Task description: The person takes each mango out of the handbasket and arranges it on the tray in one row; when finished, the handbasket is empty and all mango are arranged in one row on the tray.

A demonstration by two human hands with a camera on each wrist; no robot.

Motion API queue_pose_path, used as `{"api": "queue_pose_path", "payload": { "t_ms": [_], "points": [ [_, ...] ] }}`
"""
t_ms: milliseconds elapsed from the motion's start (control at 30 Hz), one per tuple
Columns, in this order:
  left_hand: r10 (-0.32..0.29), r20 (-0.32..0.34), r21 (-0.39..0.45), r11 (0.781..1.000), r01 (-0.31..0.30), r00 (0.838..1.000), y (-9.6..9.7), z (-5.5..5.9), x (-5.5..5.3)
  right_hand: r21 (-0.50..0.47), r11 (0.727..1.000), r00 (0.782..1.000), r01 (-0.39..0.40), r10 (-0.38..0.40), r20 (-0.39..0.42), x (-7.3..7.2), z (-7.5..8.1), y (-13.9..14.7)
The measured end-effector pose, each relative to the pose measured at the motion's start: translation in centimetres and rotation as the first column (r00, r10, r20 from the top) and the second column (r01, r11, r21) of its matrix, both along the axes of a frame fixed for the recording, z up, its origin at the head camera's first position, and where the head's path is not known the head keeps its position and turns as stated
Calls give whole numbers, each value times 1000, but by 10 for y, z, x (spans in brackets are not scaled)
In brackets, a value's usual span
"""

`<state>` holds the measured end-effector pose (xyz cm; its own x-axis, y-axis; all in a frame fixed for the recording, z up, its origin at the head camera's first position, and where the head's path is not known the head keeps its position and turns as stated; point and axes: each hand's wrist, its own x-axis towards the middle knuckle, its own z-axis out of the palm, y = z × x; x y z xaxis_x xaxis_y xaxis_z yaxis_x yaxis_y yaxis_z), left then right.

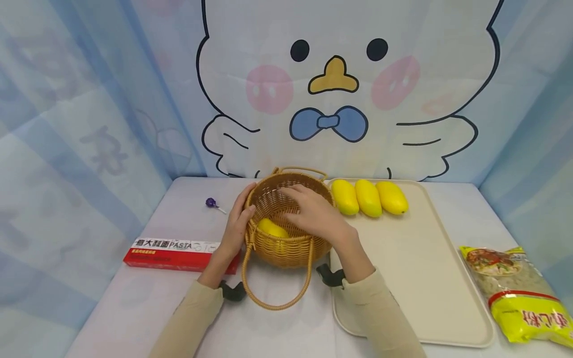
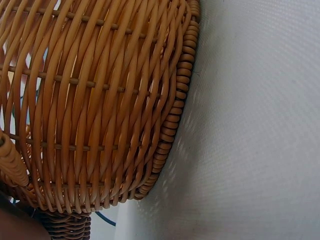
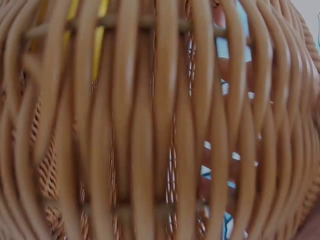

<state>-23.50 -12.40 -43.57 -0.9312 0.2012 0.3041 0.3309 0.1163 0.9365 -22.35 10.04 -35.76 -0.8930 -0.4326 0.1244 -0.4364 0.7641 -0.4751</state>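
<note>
A wicker basket (image 1: 279, 253) stands on the table with its near handle folded down toward me. My left hand (image 1: 236, 223) grips the basket's left rim, the thumb at the rim and the fingers along the outer side. Over the basket's opening, my right hand (image 1: 315, 211) reaches in from the right with its fingers spread and nothing visible in them. One yellow mango (image 1: 272, 228) lies inside the basket, left of the right hand. In both wrist views the basket's woven side (image 2: 100, 100) fills much of the picture and hides the fingers' work.
Right of the basket lies a beige tray (image 1: 412, 278) with three yellow mangoes (image 1: 369, 198) at its far left. Farther right is a bag of noodles (image 1: 519, 293). On the left are a red pasta box (image 1: 174, 256) and a purple lollipop (image 1: 211, 202). A printed curtain hangs behind.
</note>
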Motion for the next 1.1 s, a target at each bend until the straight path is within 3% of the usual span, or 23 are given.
{"api": "queue_pose_path", "payload": {
  "t_ms": [133, 400, 800, 1100],
  "points": [
    [8, -14, 6, 1000, -8, 1000, -1, -9, -5, 27, 999, 997, -45, 44, 66, -4, 1, -8],
    [16, -33, -5, 1000, -16, 999, 0, -10, -5, 80, 981, 966, -179, 160, 202, -13, 0, -20],
    [9, -51, 16, 1000, -8, 999, -1, -10, -5, 23, 956, 918, -292, 273, 287, -21, -5, -31],
    [21, -42, 6, 1000, -21, 999, -1, -11, -5, 96, 913, 875, -395, 343, 341, -23, -8, -32]
  ]
}}
